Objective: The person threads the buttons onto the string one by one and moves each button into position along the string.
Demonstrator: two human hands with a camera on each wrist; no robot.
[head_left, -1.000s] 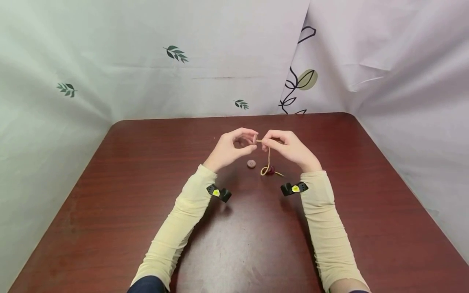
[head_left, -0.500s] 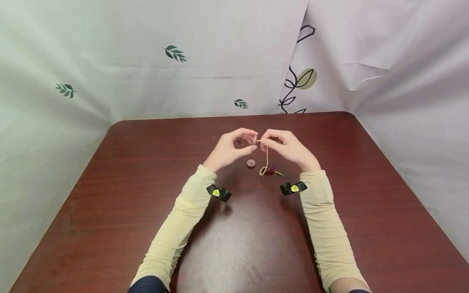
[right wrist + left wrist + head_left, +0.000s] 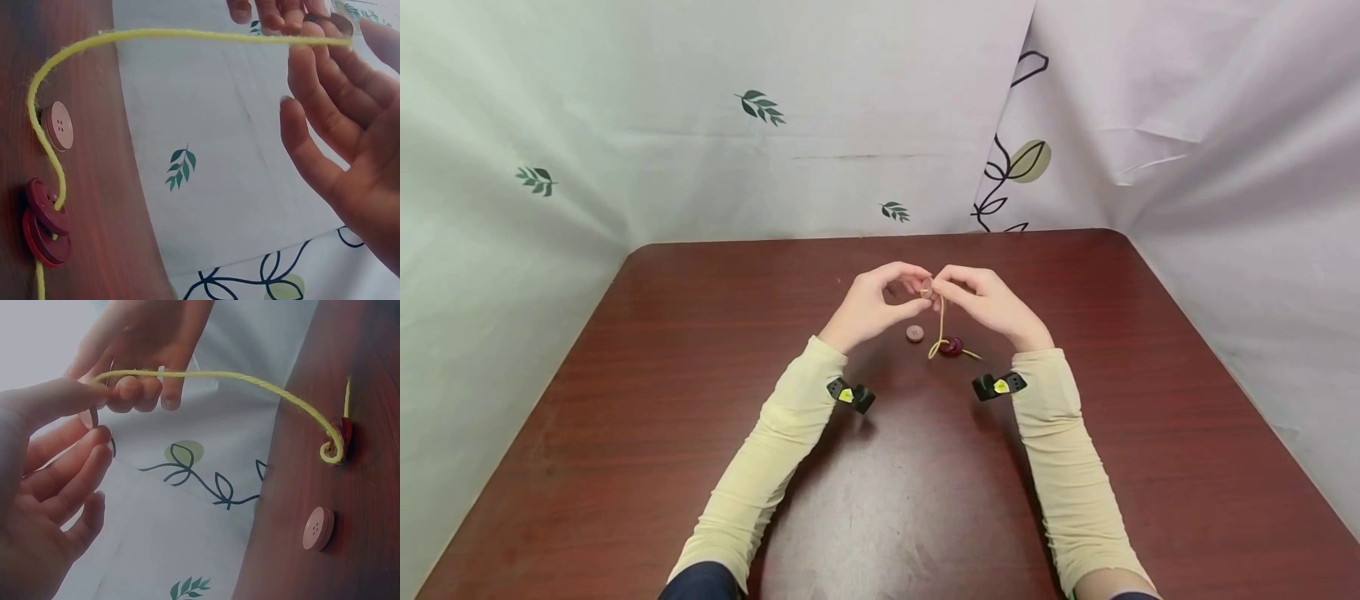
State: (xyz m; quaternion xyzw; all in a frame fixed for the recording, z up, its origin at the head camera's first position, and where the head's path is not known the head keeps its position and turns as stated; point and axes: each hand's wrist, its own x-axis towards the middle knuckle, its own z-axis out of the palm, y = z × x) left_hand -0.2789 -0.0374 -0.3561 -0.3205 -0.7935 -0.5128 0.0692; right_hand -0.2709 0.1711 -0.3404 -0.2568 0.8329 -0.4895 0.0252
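Observation:
Between the thumb and fingers of my left hand [image 3: 872, 308], a pinkish button [image 3: 927, 288] is held by its edge above the table. A bit of yellow shows on its face in the head view. My right hand [image 3: 988, 302] meets it from the other side, pinching the yellow cord [image 3: 187, 34] close to the button. From these fingertips the cord hangs down to two dark red buttons [image 3: 47, 222] threaded on it, which lie overlapping on the table. Fingers hide much of the held button in both wrist views.
A second pinkish button [image 3: 914, 334] with several holes lies loose on the dark reddish-brown table [image 3: 625, 433], left of the red ones. The cord's free tail [image 3: 972, 355] lies right of them. White patterned cloth [image 3: 835, 125] hangs behind the table.
My right hand has moved slightly left, closing the short gap of cord to the held button. That button has turned to show more of its face. The hanging cord has shifted left.

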